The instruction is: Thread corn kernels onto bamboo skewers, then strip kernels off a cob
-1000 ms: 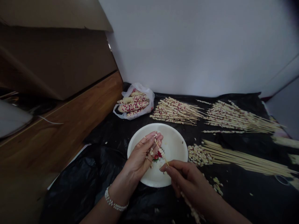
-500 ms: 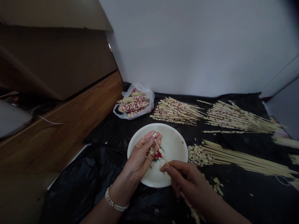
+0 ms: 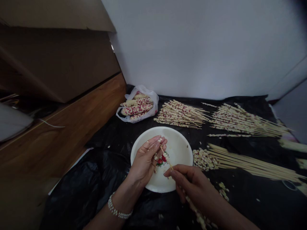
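My left hand (image 3: 146, 161) is cupped above a white plate (image 3: 178, 140) and holds pale corn kernels against the upper end of a thin bamboo skewer (image 3: 166, 158). My right hand (image 3: 192, 183) pinches that skewer lower down, near the plate's edge. Kernels threaded on the skewer (image 3: 195, 210) run down below my right hand, partly hidden by it. A red flower pattern (image 3: 161, 159) shows at the plate's centre. A beaded bracelet (image 3: 118, 209) circles my left wrist.
Black plastic sheeting (image 3: 72, 191) covers the work surface. On it lie a bag of red-and-white corn cobs (image 3: 136, 107), bundles of kernel-laden skewers (image 3: 181, 114), bare skewers (image 3: 251, 166) and loose kernels (image 3: 203, 159). A wooden ledge (image 3: 59, 127) runs along the left.
My left hand has rotated slightly and its fingers have curled lower over the skewer's upper end. My right hand and the skewer have barely moved.
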Available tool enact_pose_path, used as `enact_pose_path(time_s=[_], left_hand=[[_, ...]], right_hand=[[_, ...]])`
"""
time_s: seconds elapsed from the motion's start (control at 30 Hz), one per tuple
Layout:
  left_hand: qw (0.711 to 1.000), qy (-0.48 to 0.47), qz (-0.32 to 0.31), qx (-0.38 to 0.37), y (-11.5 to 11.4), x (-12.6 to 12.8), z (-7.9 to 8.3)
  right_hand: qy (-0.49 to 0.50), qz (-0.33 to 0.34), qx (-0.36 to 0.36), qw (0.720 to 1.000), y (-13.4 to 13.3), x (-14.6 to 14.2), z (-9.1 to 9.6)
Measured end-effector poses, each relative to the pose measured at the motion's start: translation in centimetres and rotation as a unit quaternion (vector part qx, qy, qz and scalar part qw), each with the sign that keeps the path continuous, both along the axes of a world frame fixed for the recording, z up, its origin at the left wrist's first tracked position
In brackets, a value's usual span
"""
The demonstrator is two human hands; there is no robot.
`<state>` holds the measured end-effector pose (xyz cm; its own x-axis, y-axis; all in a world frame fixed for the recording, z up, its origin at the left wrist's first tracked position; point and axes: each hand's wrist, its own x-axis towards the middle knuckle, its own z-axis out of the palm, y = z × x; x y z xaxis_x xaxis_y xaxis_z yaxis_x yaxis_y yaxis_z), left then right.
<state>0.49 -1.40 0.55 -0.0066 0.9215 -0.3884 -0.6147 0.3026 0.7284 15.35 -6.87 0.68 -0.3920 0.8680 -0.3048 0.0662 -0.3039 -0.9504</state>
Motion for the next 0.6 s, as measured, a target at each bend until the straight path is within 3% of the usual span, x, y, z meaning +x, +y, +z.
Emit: enact_pose_path(time_s=[0.33,0.6], left_hand=[[0.994,-0.051,-0.047,-0.084,0.4,-0.5,0.4],[0.99,-0.039,-0.069,-0.116,0.2,-0.5,1.1]], right_hand=[[-0.024,-0.015,0.049,0.998,-0.1,0.1,0.4],[-0.034,-0.011,0.058,0.998,-0.2,0.2,0.5]])
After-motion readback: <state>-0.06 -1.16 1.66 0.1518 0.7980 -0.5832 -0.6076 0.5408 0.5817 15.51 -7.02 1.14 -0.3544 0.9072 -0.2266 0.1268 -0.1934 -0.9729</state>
